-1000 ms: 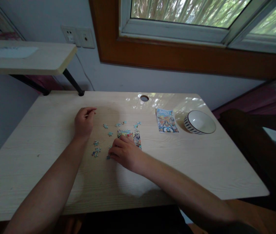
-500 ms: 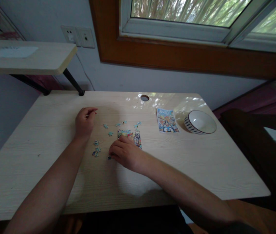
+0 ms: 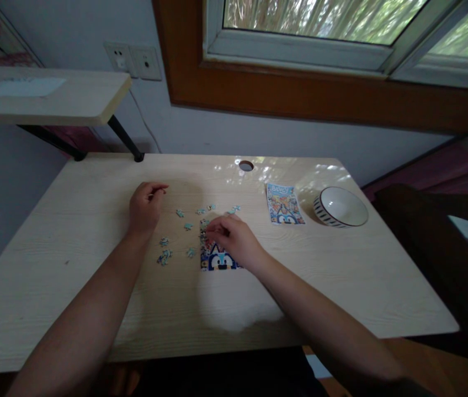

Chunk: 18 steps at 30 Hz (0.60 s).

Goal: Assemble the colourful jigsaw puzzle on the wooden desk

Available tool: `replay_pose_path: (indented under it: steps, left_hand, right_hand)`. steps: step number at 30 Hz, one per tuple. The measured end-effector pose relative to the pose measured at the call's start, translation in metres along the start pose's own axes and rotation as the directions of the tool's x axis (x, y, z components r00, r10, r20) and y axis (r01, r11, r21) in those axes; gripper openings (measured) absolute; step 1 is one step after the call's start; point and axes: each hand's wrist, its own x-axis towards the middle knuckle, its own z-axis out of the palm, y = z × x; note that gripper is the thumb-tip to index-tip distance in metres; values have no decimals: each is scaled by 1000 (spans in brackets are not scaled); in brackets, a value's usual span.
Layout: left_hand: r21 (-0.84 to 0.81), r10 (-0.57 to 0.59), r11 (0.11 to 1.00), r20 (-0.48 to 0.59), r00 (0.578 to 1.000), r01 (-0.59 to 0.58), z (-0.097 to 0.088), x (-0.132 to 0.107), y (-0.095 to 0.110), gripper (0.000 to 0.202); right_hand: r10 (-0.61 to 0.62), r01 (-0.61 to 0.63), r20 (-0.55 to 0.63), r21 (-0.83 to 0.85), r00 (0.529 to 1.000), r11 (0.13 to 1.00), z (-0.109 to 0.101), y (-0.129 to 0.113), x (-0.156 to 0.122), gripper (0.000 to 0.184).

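Observation:
A partly built colourful jigsaw (image 3: pixel 216 258) lies in the middle of the pale wooden table (image 3: pixel 72 264). My right hand (image 3: pixel 233 238) rests over its upper part, fingers curled and pinched at the puzzle's top left corner; I cannot make out a piece in them. My left hand (image 3: pixel 145 206) lies on the table to the left, fingers curled, thumb and forefinger pinched together on what may be a small piece. Several loose puzzle pieces (image 3: pixel 164 255) are scattered between the two hands and above the jigsaw.
A printed picture card (image 3: pixel 284 203) lies right of the jigsaw, and a white striped bowl (image 3: pixel 340 207) stands beyond it. A cable hole (image 3: pixel 245 165) sits near the table's back edge. A raised shelf (image 3: pixel 52 99) stands at back left. A dark chair (image 3: pixel 436 237) is at the right.
My right hand has moved up and to the right, from the jigsaw's lower left to its top, uncovering the lower part of the puzzle. My left hand has barely moved.

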Motion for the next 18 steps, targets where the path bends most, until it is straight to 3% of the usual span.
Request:
replay_pose_path:
  steps: [4, 9, 12, 18]
  left_hand:
    - [41, 71, 997, 45, 997, -72, 0, -1, 0, 22]
    - [140, 285, 942, 145, 948, -305, 1, -5, 2, 22]
    - [153, 405, 880, 249, 880, -449, 2, -9, 8, 21]
    - [63, 567, 757, 433, 701, -651, 4, -19, 21, 21]
  right_hand:
    - [30, -31, -69, -6, 997, 1000, -17, 10, 6, 9]
    - [63, -77, -173, -70, 983, 995, -40, 29, 12, 6]
    - [91, -110, -167, -104, 982, 988, -50, 41, 15, 4]
    - [131, -131, -80, 3, 988, 991, -54, 48, 17, 4]
